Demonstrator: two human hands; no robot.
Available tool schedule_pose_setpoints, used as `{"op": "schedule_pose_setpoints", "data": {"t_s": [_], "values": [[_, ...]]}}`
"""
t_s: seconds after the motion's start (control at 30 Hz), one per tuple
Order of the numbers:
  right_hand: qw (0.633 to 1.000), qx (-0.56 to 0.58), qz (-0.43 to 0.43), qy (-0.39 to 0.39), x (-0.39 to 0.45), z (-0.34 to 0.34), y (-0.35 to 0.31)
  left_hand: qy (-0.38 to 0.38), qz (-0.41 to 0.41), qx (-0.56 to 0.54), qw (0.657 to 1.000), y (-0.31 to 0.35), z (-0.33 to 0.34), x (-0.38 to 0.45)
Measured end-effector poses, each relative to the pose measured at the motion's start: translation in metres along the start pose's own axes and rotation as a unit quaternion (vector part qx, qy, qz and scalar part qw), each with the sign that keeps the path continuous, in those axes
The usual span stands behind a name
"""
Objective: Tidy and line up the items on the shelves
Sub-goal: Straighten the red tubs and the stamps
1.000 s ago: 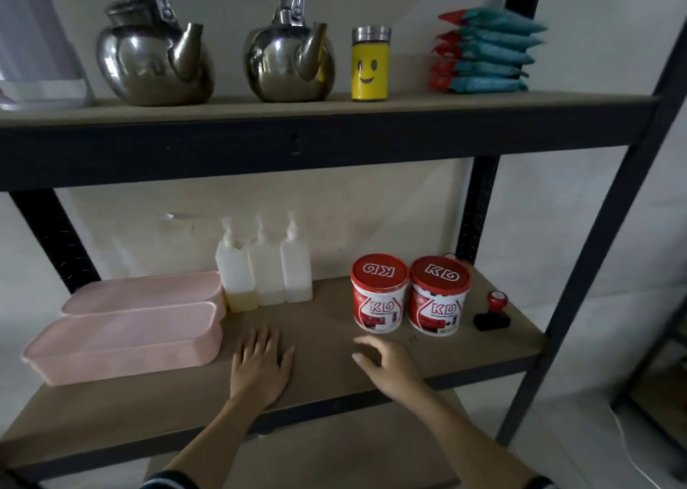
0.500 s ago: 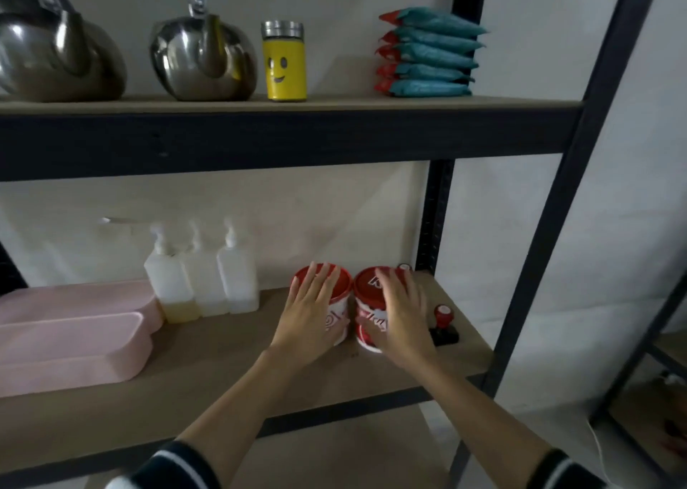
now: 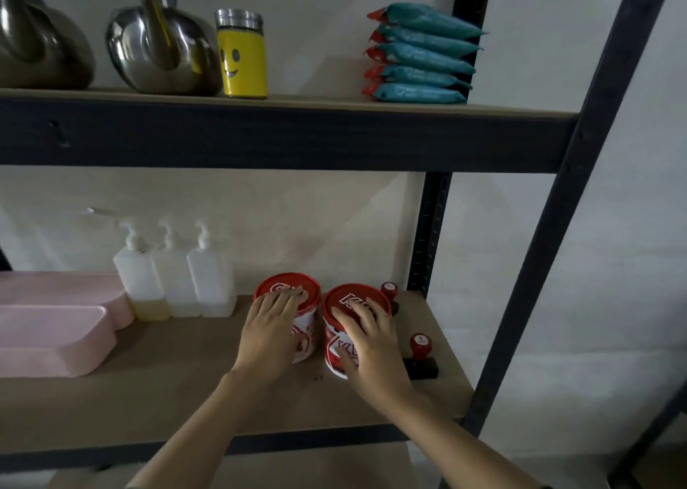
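Observation:
Two white tubs with red lids stand side by side at the right of the lower shelf. My left hand rests on the left tub, palm against its front and fingers flat over the lid. My right hand lies on the right tub, fingers spread over the lid and thumb down its front. The left tub stands slightly further back than the right one. Three white pump bottles stand in a row to the left of the tubs.
Two pink trays lie at the shelf's left. Two red-knobbed stamps stand right of the tubs, one behind near the post. The upper shelf holds steel kettles, a yellow smiley jar and stacked teal packets. A black upright borders the right.
Both hands rose from the shelf board onto the two tubs, and the tubs have slid back toward the wall. My view has shifted right and closer.

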State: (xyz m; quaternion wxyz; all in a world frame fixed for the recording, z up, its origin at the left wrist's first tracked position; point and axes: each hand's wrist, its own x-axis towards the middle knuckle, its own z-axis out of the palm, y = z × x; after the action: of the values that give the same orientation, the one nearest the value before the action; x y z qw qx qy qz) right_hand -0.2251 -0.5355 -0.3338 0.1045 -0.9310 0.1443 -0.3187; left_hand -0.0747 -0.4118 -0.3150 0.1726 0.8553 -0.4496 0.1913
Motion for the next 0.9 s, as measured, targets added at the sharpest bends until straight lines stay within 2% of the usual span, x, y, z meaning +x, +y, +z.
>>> {"op": "schedule_pose_setpoints", "data": {"t_s": [0.17, 0.5, 0.7, 0.9], "values": [[1.0, -0.02, -0.008, -0.007, 0.002, 0.003, 0.002, -0.01, 0.005, 0.002, 1.0, -0.018, -0.004, 0.011], [0.999, 0.017, -0.004, -0.033, 0.017, 0.011, 0.004, -0.022, 0.01, -0.006, 1.0, -0.043, 0.0, 0.031], [0.999, 0.007, 0.002, -0.033, 0.034, 0.024, -0.002, -0.066, 0.014, -0.077, 0.995, -0.068, -0.009, 0.047], [0.999, 0.017, -0.007, -0.04, 0.048, 0.033, 0.002, -0.105, 0.044, -0.1, 0.988, -0.088, -0.015, 0.052]]}}
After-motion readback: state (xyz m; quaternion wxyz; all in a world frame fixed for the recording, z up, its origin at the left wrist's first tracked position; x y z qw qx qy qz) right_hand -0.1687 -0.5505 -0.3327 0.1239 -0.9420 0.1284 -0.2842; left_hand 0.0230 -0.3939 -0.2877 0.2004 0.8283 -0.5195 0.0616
